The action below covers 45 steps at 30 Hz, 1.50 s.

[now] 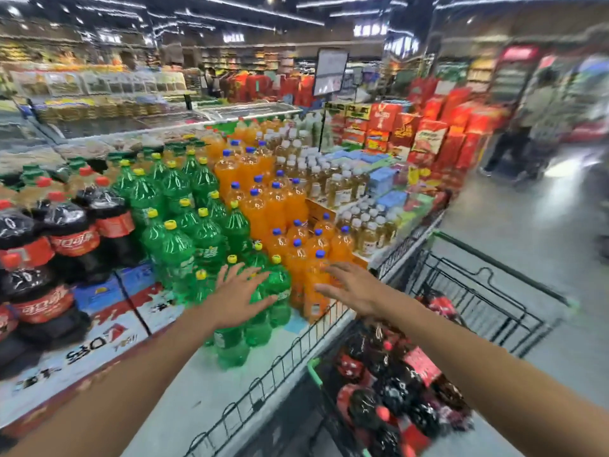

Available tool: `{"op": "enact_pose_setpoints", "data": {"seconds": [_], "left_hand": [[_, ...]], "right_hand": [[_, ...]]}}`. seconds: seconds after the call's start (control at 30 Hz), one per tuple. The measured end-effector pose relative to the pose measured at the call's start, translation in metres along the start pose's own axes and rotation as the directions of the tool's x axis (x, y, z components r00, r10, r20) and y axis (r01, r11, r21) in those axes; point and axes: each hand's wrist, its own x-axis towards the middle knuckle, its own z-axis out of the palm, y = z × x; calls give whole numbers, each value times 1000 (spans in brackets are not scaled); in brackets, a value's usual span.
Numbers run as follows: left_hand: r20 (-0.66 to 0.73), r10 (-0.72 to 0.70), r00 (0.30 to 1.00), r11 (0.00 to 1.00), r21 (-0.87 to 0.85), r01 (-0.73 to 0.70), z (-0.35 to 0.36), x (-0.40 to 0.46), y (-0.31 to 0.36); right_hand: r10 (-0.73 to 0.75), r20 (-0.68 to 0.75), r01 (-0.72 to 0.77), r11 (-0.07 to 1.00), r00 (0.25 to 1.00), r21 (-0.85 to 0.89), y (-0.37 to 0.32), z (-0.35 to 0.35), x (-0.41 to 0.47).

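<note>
Both my arms reach out over a supermarket drinks display. My left hand (238, 295) is spread with straight fingers in front of the green soda bottles (204, 239) with yellow caps, holding nothing. My right hand (350, 287) is spread too, its fingers close to the front orange soda bottles (298, 258) with blue caps; I cannot tell whether it touches them. A shopping cart (478, 291) stands at the lower right, with several dark cola bottles (382, 387) lying in it.
Dark cola bottles (66, 232) with red labels stand at the left on printed boxes (108, 328). Pale tea bottles (342, 183) and red gift boxes (428, 133) fill the display's far end. A low black wire fence (296, 351) edges the display. A person (534, 127) stands in the aisle at right.
</note>
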Motion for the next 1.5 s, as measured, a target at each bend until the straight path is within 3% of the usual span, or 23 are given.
{"op": "enact_pose_setpoints", "data": {"seconds": [0.2, 0.47, 0.6, 0.83, 1.17, 1.5], "left_hand": [[60, 141, 988, 990, 0, -142, 24, 72, 130], [183, 370, 911, 929, -104, -356, 65, 146, 311], [246, 396, 885, 916, -176, -361, 88, 165, 354], [306, 411, 859, 909, -209, -360, 112, 219, 370], [381, 379, 844, 871, -456, -185, 156, 295, 374], [495, 158, 855, 851, -507, 136, 251, 374, 411]], "right_hand": [[181, -40, -176, 979, 983, 103, 125, -17, -73], [410, -70, -371, 876, 909, 307, 286, -38, -175], [470, -43, -430, 837, 881, 340, 338, -36, -185], [546, 40, -509, 749, 837, 423, 384, -17, -158], [594, 116, -572, 675, 796, 465, 441, -21, -96], [506, 342, -611, 654, 792, 447, 568, 12, 27]]}}
